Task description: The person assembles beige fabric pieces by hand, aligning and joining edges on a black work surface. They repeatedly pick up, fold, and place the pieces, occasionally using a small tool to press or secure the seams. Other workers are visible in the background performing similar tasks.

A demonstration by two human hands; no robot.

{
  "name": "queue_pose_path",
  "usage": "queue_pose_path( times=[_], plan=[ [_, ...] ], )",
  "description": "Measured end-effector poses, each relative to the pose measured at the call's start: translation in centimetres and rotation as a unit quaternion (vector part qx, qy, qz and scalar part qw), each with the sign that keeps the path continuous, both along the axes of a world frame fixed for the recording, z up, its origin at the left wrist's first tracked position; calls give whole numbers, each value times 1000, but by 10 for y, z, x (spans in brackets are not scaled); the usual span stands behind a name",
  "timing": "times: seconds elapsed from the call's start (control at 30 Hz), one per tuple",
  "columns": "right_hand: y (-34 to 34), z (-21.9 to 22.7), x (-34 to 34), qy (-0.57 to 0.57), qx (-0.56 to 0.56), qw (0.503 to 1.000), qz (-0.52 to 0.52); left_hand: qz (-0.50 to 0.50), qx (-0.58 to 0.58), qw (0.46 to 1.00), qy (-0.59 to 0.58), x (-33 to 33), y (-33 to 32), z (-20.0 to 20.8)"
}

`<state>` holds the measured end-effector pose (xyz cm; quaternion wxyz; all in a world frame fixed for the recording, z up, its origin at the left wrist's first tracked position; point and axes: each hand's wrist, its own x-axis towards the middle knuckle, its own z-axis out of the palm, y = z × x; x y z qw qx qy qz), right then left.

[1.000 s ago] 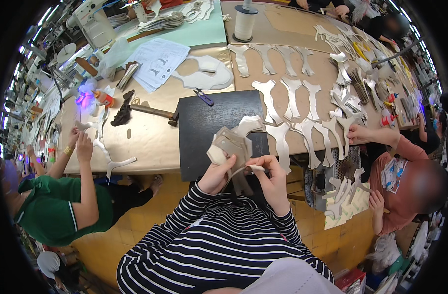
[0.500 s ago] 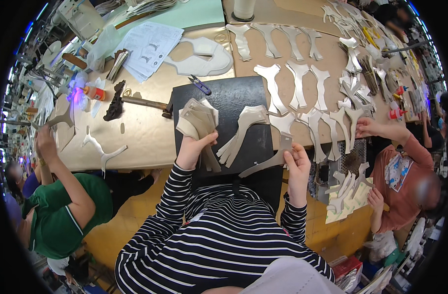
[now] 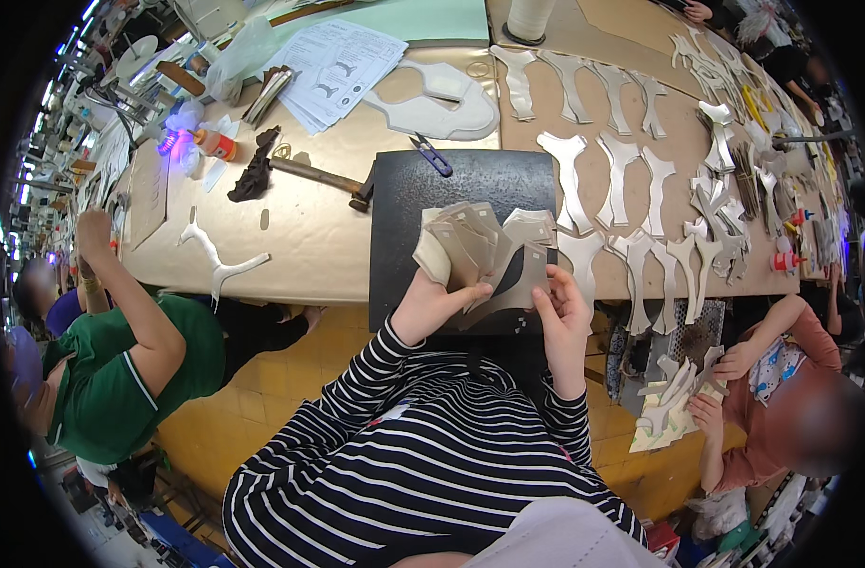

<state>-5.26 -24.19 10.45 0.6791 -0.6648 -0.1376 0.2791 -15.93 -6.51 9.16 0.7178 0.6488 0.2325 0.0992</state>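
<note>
My left hand (image 3: 431,308) grips a fanned stack of beige-grey cut leather pieces (image 3: 463,244), thumb across the front. My right hand (image 3: 565,317) pinches a single curved leather piece (image 3: 527,282) between thumb and fingers. This piece sits right beside the stack and its lower end runs behind my left thumb; whether the two touch I cannot tell. Beneath both hands lies a black board (image 3: 401,204) at the table's near edge. Behind the single piece, another group of leather pieces (image 3: 532,223) rests on the board, partly hidden.
Purple thread snips (image 3: 432,156) lie on the board's far part, with a hammer (image 3: 319,173) to its left. Rows of Y-shaped leather pieces (image 3: 617,180) cover the table at right. Printed sheets (image 3: 343,71) lie far left. Co-workers sit at left (image 3: 158,369) and right (image 3: 783,379).
My right hand has brought its leather piece up against the stack in my left hand. The view has shifted. The right co-worker's hand has left the table for the pieces in their other hand.
</note>
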Motion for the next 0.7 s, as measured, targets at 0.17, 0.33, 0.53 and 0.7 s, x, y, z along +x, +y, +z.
queue_pose_path(
  times=[0.17,0.33,0.53,0.7],
  plan=[
    [3,12,0,-61,-21,998,-5,-69,-37,997,-5,-2,-6,10],
    [6,21,0,-164,-65,984,-13,-119,-4,993,-21,-6,-10,15],
    [3,28,-3,-184,-46,982,1,-154,17,988,-28,-14,-15,15],
    [10,29,-9,-175,-37,984,-9,-189,-27,981,-16,-14,-17,23]
  ],
)
